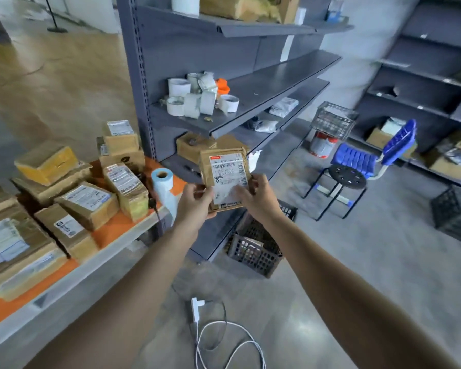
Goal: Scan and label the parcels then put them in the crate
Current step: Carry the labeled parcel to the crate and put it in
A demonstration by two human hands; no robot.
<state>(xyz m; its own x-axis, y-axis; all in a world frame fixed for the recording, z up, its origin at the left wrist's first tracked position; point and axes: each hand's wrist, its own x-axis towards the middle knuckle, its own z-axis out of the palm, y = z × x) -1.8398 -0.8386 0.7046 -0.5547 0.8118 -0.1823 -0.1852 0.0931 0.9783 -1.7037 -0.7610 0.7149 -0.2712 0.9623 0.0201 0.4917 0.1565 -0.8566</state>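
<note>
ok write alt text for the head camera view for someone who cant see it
A left hand and right hand hold a brown labelled parcel, its label facing the camera, with a dark plastic crate on the floor below. At left, more parcels are piled on an orange table beside a pale blue label roll; grey shelving behind.

Both hands, left hand [196, 199] and right hand [256, 197], hold a labelled parcel [225, 177]. Crate [253, 253] on floor below. More parcels [88, 201] on table [112, 230].
</note>
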